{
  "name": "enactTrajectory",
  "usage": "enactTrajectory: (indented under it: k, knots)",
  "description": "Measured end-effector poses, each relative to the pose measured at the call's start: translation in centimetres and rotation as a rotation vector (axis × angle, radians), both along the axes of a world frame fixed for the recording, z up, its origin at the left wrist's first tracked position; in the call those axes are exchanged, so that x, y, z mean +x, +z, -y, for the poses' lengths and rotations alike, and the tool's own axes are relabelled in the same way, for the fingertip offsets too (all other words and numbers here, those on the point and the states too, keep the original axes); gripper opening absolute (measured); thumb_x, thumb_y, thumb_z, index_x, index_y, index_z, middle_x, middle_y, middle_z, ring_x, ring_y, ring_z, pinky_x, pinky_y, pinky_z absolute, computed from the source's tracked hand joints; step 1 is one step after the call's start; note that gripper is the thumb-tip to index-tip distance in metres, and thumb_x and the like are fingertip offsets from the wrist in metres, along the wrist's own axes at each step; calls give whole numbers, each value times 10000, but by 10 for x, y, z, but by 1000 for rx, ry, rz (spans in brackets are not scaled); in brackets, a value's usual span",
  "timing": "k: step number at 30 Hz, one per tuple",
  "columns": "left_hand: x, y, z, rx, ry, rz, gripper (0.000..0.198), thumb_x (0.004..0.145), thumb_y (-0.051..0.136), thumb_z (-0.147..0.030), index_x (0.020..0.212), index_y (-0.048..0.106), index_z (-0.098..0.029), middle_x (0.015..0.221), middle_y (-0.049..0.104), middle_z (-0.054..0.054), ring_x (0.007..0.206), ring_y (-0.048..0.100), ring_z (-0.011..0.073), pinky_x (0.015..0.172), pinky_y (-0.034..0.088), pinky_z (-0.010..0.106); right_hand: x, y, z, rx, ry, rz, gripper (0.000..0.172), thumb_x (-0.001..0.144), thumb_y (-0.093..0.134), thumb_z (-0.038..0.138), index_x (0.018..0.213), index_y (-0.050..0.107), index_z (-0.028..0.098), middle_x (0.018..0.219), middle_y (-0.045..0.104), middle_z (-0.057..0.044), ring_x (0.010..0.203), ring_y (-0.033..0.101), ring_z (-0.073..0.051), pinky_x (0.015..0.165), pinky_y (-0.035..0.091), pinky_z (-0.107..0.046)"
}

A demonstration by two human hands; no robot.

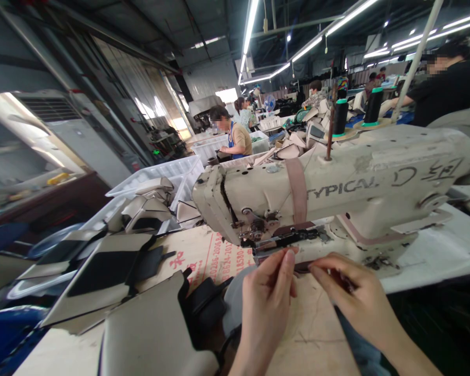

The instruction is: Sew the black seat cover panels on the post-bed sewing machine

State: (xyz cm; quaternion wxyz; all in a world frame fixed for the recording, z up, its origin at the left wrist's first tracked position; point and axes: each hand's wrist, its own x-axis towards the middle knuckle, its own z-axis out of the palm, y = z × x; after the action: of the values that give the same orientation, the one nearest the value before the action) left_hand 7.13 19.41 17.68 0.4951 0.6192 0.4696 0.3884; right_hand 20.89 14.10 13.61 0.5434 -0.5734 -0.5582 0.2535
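A beige sewing machine [337,188] lettered "TYPICAL" stretches across the right half of the view. Just in front of its arm, my left hand [268,297] is closed with thumb and fingers pinched; what lies between them is too small to name. Beside it on the right, my right hand [350,290] is closed too, its fingertips together near the machine's bed, their content hidden. The two hands are apart. A wooden board [317,329] lies beneath them. Left of my left hand is a beige and black sewn piece [149,329].
More beige and black pieces [97,271] lie at the left, beside white plastic crates [188,180]. Black thread spools [340,117] stand behind the machine. A person in an apron [238,138] sits beyond; another in black [450,89] is at the right.
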Motion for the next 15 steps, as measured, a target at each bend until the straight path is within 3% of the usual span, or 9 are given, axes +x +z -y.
enactTrajectory:
  k: [2, 4, 10, 15]
  knots:
    - [-2, -3, 2, 28, -5, -39, 361, 798, 541, -443, 907, 666, -122, 444, 441, -53, 386, 376, 54, 374, 270, 164, 6, -6, -6, 18, -148, -7, 183, 843, 534, 348, 825, 632, 195, 755, 603, -15, 608, 502, -129, 568, 377, -232]
    - [-4, -6, 3, 38, -45, -59, 352, 805, 530, -435, 899, 662, -122, 454, 442, -50, 393, 383, 57, 380, 285, 165, 10, -10, -11, 44, -211, 14, 186, 832, 547, 362, 865, 638, 202, 813, 618, -17, 629, 517, -134, 585, 386, -235]
    - [-9, -13, -1, -13, -98, -35, 319, 820, 502, -450, 785, 575, -141, 487, 432, -59, 412, 381, 52, 398, 285, 163, 0, -9, -16, -26, -18, 52, 176, 854, 520, 352, 865, 637, 221, 836, 642, -14, 752, 580, -156, 678, 431, -239]
    - [-17, -23, -1, -33, -72, 2, 284, 809, 517, -435, 912, 509, -171, 533, 463, -73, 414, 377, 52, 406, 279, 162, -13, -7, -20, 30, -69, 45, 175, 846, 534, 356, 872, 639, 219, 858, 634, -16, 771, 577, -145, 680, 432, -225]
